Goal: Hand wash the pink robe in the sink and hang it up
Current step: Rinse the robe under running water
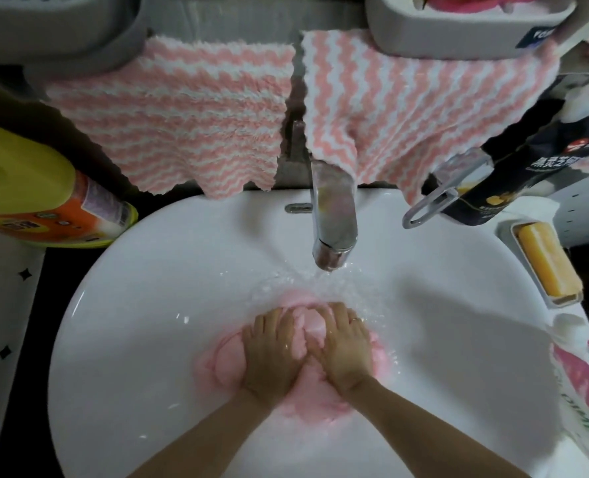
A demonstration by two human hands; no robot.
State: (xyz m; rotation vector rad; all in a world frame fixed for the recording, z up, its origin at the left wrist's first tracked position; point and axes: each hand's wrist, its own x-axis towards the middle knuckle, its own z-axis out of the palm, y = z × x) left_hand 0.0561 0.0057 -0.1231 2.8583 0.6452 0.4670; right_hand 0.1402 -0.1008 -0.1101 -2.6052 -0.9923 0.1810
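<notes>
Robe: the pink robe (225, 357) lies bunched in a wet, rounded lump at the bottom of the sink (141, 305), in its middle, on the near side of the spout.
Left hand: the left hand (272, 353) lies palm down on the left half of the lump, with its fingers spread and nearly straight, pressing the cloth.
Right hand: the right hand (346, 350) presses the right half in the same flat way, and a thin ring (355, 319) sits on one finger.
Hands together: the two hands are side by side with thumbs touching over the middle of the lump. Neither is curled round the cloth, and a patch of pink shows between the fingertips.
Water: a stream of water (306, 281) runs from the faucet (334, 215) and splashes on the basin just behind the fingertips. Drops are scattered over the white bowl.
Sink: it is white, round and wide, with an overflow slot on the back wall left of the faucet.
Behind: two striped towels (175, 115), pink and white, hang above the back rim, one on each side of the faucet.
Left side: a yellow bottle (27, 188) with an orange label stands beside the rim.
Right side: a yellow soap bar (548, 260) rests in a white soap dish (506, 229) at the basin's edge. Behind it is a dark pack (513, 167) with a grey clip (437, 191) on it, and its print is too blurred to read.
</notes>
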